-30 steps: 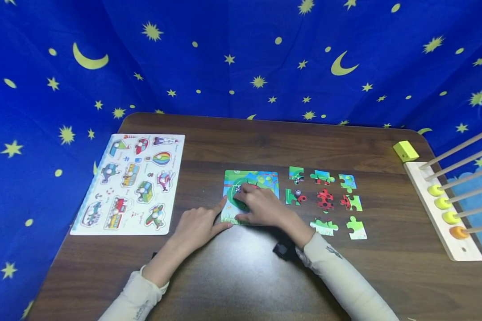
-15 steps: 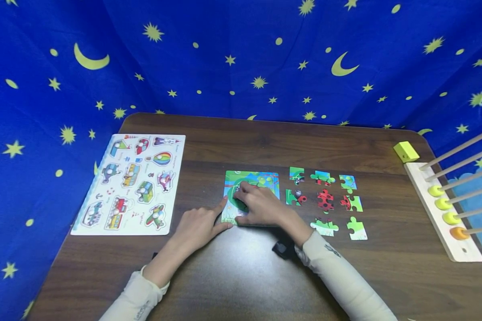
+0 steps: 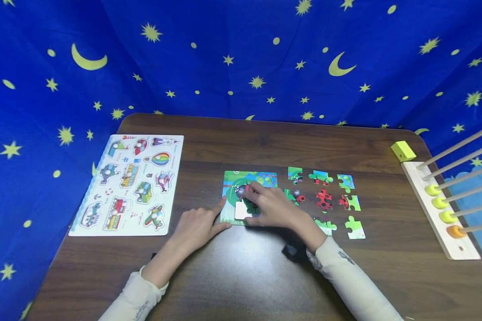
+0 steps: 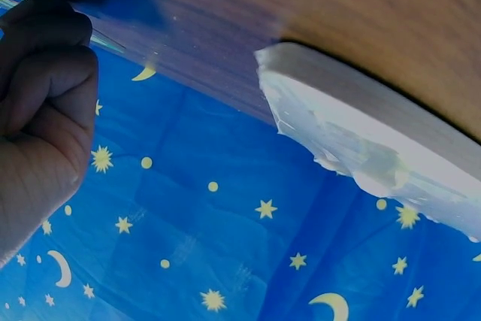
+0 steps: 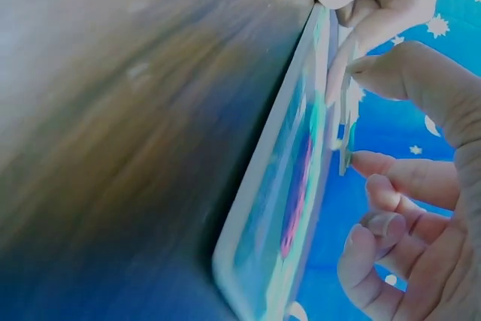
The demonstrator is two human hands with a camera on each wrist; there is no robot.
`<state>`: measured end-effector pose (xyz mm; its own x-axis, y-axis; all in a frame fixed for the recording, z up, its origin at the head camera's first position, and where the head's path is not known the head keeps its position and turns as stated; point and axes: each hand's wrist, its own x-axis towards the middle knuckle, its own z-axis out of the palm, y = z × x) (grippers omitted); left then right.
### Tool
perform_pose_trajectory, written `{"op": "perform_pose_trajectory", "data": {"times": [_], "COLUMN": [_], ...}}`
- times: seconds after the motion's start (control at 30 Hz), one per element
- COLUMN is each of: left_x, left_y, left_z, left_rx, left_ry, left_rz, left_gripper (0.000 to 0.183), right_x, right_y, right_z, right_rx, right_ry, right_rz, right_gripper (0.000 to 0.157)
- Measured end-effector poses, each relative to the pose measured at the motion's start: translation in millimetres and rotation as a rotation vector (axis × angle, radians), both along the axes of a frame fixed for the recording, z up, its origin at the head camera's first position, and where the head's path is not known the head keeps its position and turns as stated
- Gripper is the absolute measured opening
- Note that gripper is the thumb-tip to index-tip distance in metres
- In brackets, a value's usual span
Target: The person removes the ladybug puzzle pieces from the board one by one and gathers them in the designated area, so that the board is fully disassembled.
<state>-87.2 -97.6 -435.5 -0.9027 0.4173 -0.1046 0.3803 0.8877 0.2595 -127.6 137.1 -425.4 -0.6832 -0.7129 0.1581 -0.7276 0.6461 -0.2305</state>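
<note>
My left hand (image 3: 197, 228) lies at the near left corner of a square ladybird puzzle board (image 3: 228, 191). Its straight index finger and thumb touch the board's edges, while the other fingers bend under in the left wrist view. Over the board, my right hand (image 3: 274, 206) pinches a jigsaw piece (image 3: 241, 211), which looks white on its upper face. The right wrist view shows this thin piece (image 5: 346, 122) edge-on between thumb and index finger, close over the board (image 5: 289, 178). The board's right part is hidden by the right hand.
Several ladybird jigsaw pieces (image 3: 324, 199) lie in rows right of the board. A white vehicle peg puzzle (image 3: 138, 214) is at the left. A wooden rack with rods and yellow beads (image 3: 421, 189) and a yellow block (image 3: 403, 151) stand at the right.
The right hand has shifted slightly right and lifted from the board, the pinched jigsaw piece now showing a white face. More of the printed ladybird is visible. The left hand has stayed put.
</note>
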Motion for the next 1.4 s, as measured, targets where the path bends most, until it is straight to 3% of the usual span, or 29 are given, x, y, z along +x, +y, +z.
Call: {"op": "perform_pose_trajectory", "data": {"times": [0.37,0.67,1.4], "left_x": [-1.3,-2.3,-3.6], "left_y": [-1.2,-3.8,-7.7], "left_z": [-1.5,-1.6,-3.3], "left_rx": [0.01,0.014,0.011], "left_ry": [0.018,0.011,-0.001], "left_rz": [-0.002,0.002,-0.005], "left_gripper": [0.074,0.074,0.075], "right_x": [16.7,27.7,34.0], "right_y": [44.4,78.1,101.0], "right_z": [5.0,3.1,-4.1], "right_rx": [0.034,0.058,0.041], "right_ry": [-0.074,-0.149,-0.184], "right_rz": [-0.056,-0.151,-0.175], "right_gripper": [0.061,0.06,0.06]}}
